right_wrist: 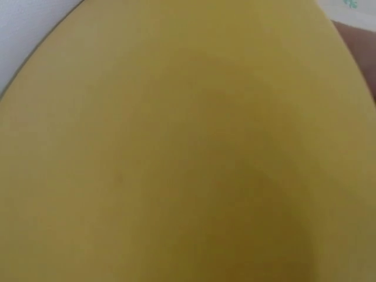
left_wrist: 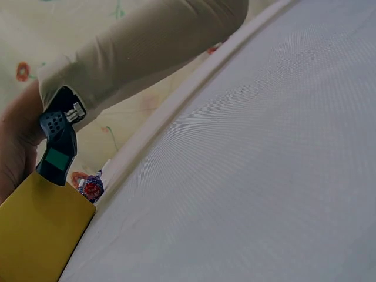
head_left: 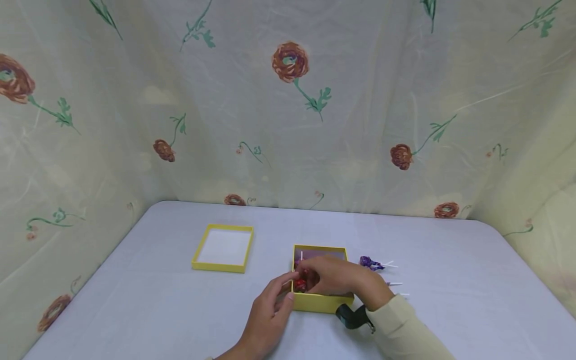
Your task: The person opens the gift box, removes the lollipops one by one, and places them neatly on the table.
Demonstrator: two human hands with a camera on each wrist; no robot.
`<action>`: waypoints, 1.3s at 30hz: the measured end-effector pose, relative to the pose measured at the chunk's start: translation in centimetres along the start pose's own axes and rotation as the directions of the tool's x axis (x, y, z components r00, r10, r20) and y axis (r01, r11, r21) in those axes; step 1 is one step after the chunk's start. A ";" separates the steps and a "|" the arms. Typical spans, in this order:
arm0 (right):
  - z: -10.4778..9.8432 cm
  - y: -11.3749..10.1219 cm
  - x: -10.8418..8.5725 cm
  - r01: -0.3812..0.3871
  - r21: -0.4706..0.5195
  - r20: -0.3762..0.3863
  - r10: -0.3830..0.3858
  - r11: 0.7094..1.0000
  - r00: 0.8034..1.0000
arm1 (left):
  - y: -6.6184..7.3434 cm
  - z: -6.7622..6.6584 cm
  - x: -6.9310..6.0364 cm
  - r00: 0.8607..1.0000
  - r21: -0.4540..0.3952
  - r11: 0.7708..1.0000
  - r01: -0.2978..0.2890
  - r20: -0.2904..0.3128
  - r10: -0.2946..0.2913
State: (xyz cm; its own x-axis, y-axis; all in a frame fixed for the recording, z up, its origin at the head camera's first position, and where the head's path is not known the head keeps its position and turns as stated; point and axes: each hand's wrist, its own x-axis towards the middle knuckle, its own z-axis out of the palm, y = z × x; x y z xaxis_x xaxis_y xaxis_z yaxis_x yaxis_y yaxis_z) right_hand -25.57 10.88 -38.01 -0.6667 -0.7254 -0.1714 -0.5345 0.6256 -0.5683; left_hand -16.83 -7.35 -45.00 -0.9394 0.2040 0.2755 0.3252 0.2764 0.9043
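Note:
A yellow box (head_left: pixel 323 303) without its lid stands at the front middle of the table in the head view. Wrapped lollipops lie inside, including a red one (head_left: pixel 300 285) near the left wall. My right hand (head_left: pixel 335 275) reaches into the box from the right, its curled fingers at the red lollipop; the palm hides most of the interior. At the box's left front corner, my left hand (head_left: pixel 270 312) touches the wall with relaxed fingers and thumb. The box's yellow side (right_wrist: pixel 176 147) fills the right wrist view. In the left wrist view the box (left_wrist: pixel 41 229) shows at lower left.
A yellow-rimmed lid (head_left: pixel 219 267) lies inside up at the back left. Right of the box are a purple-wrapped lollipop (head_left: pixel 370 263) and more white sticks (head_left: pixel 395 284), partly behind the right arm. The black wrist camera (head_left: pixel 351 317) hangs close to the box's front wall.

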 end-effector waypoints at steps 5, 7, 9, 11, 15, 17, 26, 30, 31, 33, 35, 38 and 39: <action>0.1 0.0 -0.1 -0.010 0.011 -0.018 0.010 1.000 1.000 | 0.0 0.0 0.0 1.000 -0.003 1.000 0.005 0.004 -0.005; 0.1 0.0 -0.1 -0.007 0.011 -0.027 0.008 1.000 1.000 | 0.0 0.0 0.0 1.000 -0.004 1.000 0.013 0.007 -0.013; 0.2 0.0 -0.1 0.008 0.009 -0.038 -0.008 1.000 0.999 | 0.1 0.0 0.0 1.000 -0.001 1.000 0.022 0.011 -0.022; 0.2 0.0 -0.1 0.025 0.006 -0.049 -0.025 1.000 0.998 | 0.1 0.0 0.0 1.000 0.000 1.000 0.026 0.013 -0.026; 0.4 0.0 -0.1 0.051 -0.003 -0.067 -0.051 0.999 0.996 | 0.2 0.0 0.0 1.000 0.003 1.000 0.025 0.014 -0.025; 0.4 0.0 -0.1 0.054 -0.008 -0.073 -0.055 0.998 0.996 | 0.2 0.0 0.0 1.000 0.004 1.000 0.026 0.016 -0.026; 0.5 0.2 -0.2 0.069 -0.016 -0.117 -0.071 0.997 0.991 | 0.1 0.0 0.0 1.000 0.010 1.000 0.002 0.003 -0.002; 0.5 0.1 -0.3 0.086 -0.010 -0.133 -0.086 0.996 0.987 | 0.1 0.0 0.0 1.000 0.005 1.000 -0.008 -0.001 0.008; 0.5 0.1 -0.3 0.089 -0.011 -0.138 -0.090 0.996 0.986 | 0.1 0.0 -0.1 1.000 0.004 1.000 -0.008 -0.001 0.008; 0.5 0.0 -0.3 0.091 -0.011 -0.150 -0.092 0.996 0.984 | 0.1 0.0 0.0 1.000 0.002 1.000 -0.005 0.000 0.005; 0.4 -0.1 -0.4 0.090 -0.008 -0.162 -0.090 0.996 0.983 | 0.1 0.0 0.0 1.000 0.001 1.000 -0.005 0.000 0.005; 0.3 -0.2 -0.5 0.088 -0.016 -0.196 -0.090 0.996 0.977 | 0.1 0.0 0.0 1.000 0.002 1.000 -0.007 -0.005 0.007; 0.3 -0.3 -0.5 0.083 -0.015 -0.209 -0.084 0.996 0.974 | 0.1 0.0 0.0 1.000 0.004 1.000 -0.008 -0.007 0.008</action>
State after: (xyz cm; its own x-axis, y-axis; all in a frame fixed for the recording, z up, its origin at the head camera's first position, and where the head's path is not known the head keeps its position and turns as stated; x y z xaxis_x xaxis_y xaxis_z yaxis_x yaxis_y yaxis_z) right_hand -24.94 10.96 -38.00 -0.7130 -0.6995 0.0491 -0.5957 0.5673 -0.5687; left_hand -16.80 -7.33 -44.90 -0.9376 0.1999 0.2845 0.3328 0.2786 0.9009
